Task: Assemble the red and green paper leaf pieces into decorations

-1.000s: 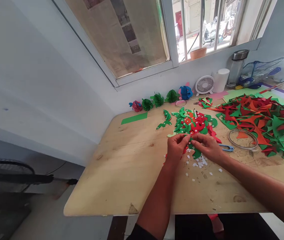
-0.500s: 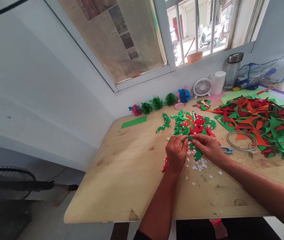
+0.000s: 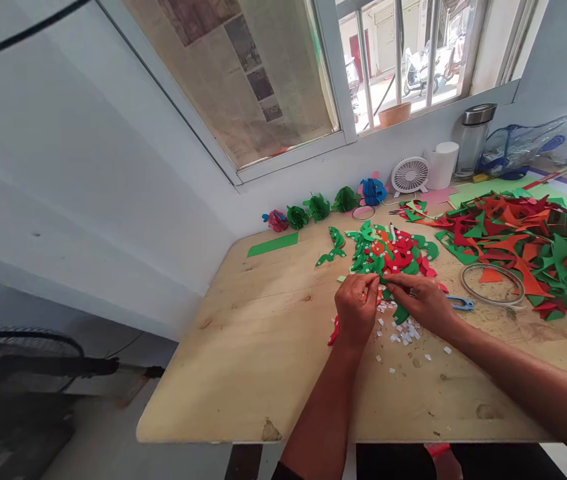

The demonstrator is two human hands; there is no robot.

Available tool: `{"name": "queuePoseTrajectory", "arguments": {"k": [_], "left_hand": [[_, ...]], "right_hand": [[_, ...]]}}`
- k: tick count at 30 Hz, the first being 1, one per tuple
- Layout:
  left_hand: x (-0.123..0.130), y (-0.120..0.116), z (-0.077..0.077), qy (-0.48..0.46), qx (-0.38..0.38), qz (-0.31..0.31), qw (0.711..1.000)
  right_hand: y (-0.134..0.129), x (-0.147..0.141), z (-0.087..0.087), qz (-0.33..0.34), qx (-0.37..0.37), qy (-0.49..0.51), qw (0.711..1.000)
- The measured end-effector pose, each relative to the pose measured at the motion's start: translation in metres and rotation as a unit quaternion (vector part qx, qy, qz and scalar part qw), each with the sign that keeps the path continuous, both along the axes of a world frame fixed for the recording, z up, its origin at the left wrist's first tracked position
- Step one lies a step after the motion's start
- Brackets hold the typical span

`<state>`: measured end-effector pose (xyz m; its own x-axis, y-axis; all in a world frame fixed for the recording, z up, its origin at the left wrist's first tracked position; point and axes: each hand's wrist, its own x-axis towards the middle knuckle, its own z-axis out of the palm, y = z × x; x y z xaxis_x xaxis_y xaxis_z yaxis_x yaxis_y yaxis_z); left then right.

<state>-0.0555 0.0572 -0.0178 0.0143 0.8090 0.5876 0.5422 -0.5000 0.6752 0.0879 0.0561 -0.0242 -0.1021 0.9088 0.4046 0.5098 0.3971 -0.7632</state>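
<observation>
Between the fingertips of both hands is a small green paper piece (image 3: 382, 279), mostly covered by the fingers. My left hand (image 3: 356, 303) pinches it from the left, and my right hand (image 3: 419, 297) from the right. Just beyond them lies a pile of green, red and orange paper cut-outs (image 3: 398, 250), many dotted with small white squares. Small white squares (image 3: 406, 332) are scattered on the table below the hands. A red cut-out (image 3: 334, 331) lies beside my left wrist, and two green cut-outs (image 3: 332, 255) lie apart to the left.
A heap of paper scraps (image 3: 528, 247) covers the right of the wooden table (image 3: 243, 347). A tape roll (image 3: 493, 285) and a blue-handled tool (image 3: 460, 303) lie near my right hand. Along the wall stand folded paper figures (image 3: 319, 207), a small fan (image 3: 410, 176) and a glass bottle (image 3: 474, 140).
The whole view has shifted slightly. The fingertips have drawn closer together over the green paper piece, and the white speck seen there earlier no longer shows.
</observation>
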Motion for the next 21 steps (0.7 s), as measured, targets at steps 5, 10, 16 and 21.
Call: {"name": "queuePoseTrajectory", "arguments": {"k": [5, 10, 16, 21], "left_hand": [[0.0005, -0.0007, 0.0008, 0.012, -0.006, 0.0, 1.0], [0.0015, -0.0006, -0.0008, 0.017, -0.002, 0.01, 1.0], [0.0003, 0.0015, -0.0028, -0.038, -0.038, 0.022, 0.998], [0.0001, 0.0003, -0.0028, -0.061, -0.066, 0.003, 0.996]], "right_hand": [[0.0004, 0.0001, -0.0007, 0.004, 0.007, -0.008, 1.0], [-0.0005, -0.0004, 0.0003, 0.014, 0.005, -0.006, 1.0], [-0.0004, -0.0017, -0.0005, 0.01, -0.009, 0.016, 1.0], [0.0026, -0.0006, -0.001, -0.005, -0.03, 0.041, 0.999]]}}
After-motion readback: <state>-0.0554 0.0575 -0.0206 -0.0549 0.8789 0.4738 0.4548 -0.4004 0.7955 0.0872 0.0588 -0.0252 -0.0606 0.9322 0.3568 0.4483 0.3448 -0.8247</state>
